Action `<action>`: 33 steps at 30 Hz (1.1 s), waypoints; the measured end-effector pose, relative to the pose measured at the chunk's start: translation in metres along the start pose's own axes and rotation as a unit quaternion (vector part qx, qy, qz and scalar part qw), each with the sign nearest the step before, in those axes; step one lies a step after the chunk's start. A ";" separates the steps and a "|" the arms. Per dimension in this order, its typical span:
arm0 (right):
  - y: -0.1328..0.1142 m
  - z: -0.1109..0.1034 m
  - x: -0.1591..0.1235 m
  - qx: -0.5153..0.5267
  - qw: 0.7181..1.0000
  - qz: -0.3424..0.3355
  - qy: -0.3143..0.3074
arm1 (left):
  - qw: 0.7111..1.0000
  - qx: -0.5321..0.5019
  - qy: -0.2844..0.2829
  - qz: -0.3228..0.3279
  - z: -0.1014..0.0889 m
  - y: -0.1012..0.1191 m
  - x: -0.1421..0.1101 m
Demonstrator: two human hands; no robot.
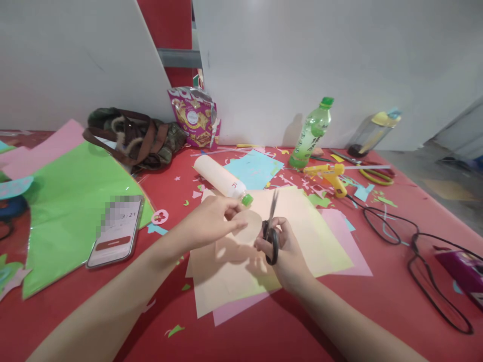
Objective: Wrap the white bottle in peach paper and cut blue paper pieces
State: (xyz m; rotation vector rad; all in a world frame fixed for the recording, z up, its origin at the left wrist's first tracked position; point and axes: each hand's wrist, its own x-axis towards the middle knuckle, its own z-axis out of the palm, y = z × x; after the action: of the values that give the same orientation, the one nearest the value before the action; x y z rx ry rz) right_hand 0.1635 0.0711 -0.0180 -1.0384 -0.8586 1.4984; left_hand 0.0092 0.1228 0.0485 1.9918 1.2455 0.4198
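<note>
Between the thumb and fingers of my left hand [213, 221] is a rounded cream paper piece [249, 227], held above the stacked sheets. My right hand [285, 251] grips black-handled scissors [270, 229], their blades pointing up and away from me; its fingertips come close to the paper's right edge. Beneath both hands lies a stack of cream paper sheets [313, 241], with a pink sheet [349, 251] showing under it. A white bottle with a green cap [221, 177] lies on its side just beyond my left hand.
On the left are a phone [116, 231], a green sheet pack [64, 216] and a camouflage bag [139, 141]. A snack bag [196, 118] and green bottle [311, 133] stand at the back. A yellow glue gun [330, 176] trails its black cable [411, 251] rightward. Paper scraps litter the red table [151, 337].
</note>
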 end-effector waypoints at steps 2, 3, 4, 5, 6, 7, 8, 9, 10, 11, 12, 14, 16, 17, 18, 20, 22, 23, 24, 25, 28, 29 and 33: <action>0.000 0.001 0.000 0.000 1.000 0.012 -0.024 | 0.998 -0.030 0.049 -0.013 -0.002 -0.002 0.001; 0.000 0.001 0.000 -0.002 0.999 0.014 -0.037 | 0.996 -0.050 0.073 -0.021 -0.003 -0.002 0.001; 0.001 0.001 -0.001 -0.004 0.999 0.015 -0.049 | 0.993 -0.069 0.091 -0.028 -0.005 -0.002 0.001; 0.001 0.001 -0.001 -0.007 0.998 0.016 -0.061 | 0.990 -0.081 0.107 -0.035 -0.006 -0.002 0.000; 0.001 0.002 -0.002 -0.009 0.997 0.018 -0.072 | 0.988 -0.087 0.119 -0.040 -0.007 -0.001 0.000; 0.000 0.002 -0.003 -0.011 0.996 0.020 -0.084 | 0.987 -0.087 0.127 -0.043 -0.008 -0.001 0.000; 0.000 0.002 -0.004 -0.012 0.995 0.020 -0.095 | 0.987 -0.082 0.131 -0.042 -0.008 0.000 0.000; 0.000 0.001 -0.004 -0.013 0.994 0.019 -0.105 | 0.987 -0.077 0.134 -0.038 -0.008 0.000 0.000; 0.000 0.001 -0.005 -0.014 0.993 0.018 -0.114 | 0.988 -0.071 0.136 -0.032 -0.008 0.000 0.000; 0.000 0.001 -0.005 -0.017 0.992 0.016 -0.121 | 0.988 -0.066 0.136 -0.026 -0.007 -0.001 0.000; 0.001 0.001 -0.005 -0.019 0.992 0.013 -0.124 | 0.989 -0.062 0.133 -0.021 -0.006 -0.001 0.000; 0.001 0.000 -0.005 -0.022 0.991 0.010 -0.129 | 0.990 -0.057 0.128 -0.014 -0.004 -0.003 0.000; 0.002 -0.001 -0.004 -0.020 0.991 0.009 -0.133 | 0.991 -0.050 0.123 -0.011 -0.002 -0.003 0.000; 0.002 -0.001 -0.004 -0.018 0.991 0.010 -0.135 | 0.991 -0.045 0.123 -0.009 -0.002 -0.003 0.000; 0.002 -0.001 -0.004 -0.016 0.990 0.010 -0.138 | 0.992 -0.040 0.123 -0.009 -0.002 -0.003 0.000; 0.002 -0.001 -0.004 -0.014 0.990 0.010 -0.139 | 0.992 -0.029 0.123 -0.008 -0.001 -0.002 -0.001; 0.002 0.000 -0.005 -0.015 0.990 0.009 -0.137 | 0.992 -0.022 0.125 -0.008 -0.001 0.000 -0.001; 0.001 0.000 -0.005 -0.015 0.991 0.008 -0.136 | 0.992 -0.022 0.125 -0.008 -0.001 0.001 -0.001; 0.001 0.000 -0.005 -0.014 0.991 0.008 -0.135 | 0.992 -0.023 0.127 -0.008 -0.001 0.002 -0.001; 0.001 0.000 -0.005 -0.014 0.991 0.009 -0.134 | 0.991 -0.026 0.129 -0.009 -0.001 0.003 -0.001; 0.001 0.000 -0.006 -0.012 0.991 0.011 -0.136 | 0.988 -0.043 0.145 -0.015 0.000 0.003 -0.001; 0.001 0.001 -0.006 -0.012 0.990 0.011 -0.138 | 0.987 -0.048 0.149 -0.017 0.000 0.004 -0.001; 0.002 0.001 -0.006 -0.003 0.990 0.013 -0.143 | 0.987 -0.055 0.153 -0.016 0.002 0.003 -0.001</action>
State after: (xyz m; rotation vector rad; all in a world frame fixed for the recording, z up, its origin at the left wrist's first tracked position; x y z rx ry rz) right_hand 0.1616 0.0652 -0.0189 -0.8531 -1.0537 1.6935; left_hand 0.0124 0.1204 0.0493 1.8577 1.4049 0.7847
